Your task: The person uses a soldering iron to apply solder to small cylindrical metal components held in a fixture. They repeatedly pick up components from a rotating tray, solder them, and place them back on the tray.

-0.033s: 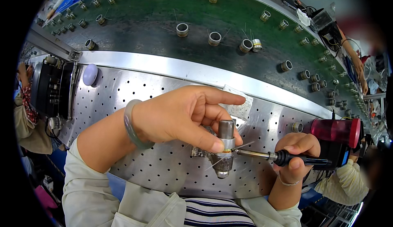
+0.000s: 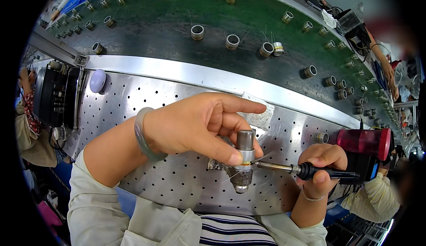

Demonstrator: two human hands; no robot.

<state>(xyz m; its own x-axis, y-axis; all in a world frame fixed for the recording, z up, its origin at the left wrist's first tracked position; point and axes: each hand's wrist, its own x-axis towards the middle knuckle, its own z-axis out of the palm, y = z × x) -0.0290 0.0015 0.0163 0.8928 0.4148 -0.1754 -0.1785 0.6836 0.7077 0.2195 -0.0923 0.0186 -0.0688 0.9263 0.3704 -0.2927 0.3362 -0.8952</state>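
Nothing has visibly moved since the earlier frame. Centre frame, left hand (image 2: pixel 195 128) pinches an upright metal cylinder (image 2: pixel 244 157) between thumb and fingers; right hand (image 2: pixel 321 166), lower right, grips a soldering iron (image 2: pixel 306 171), tip touching the cylinder.

Head-worn fisheye, close above workbench (image 2: pixel 146 95)

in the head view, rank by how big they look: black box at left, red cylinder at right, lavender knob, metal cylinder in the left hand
1. black box
2. red cylinder
3. metal cylinder, though nearness to the camera may enlarge it
4. lavender knob
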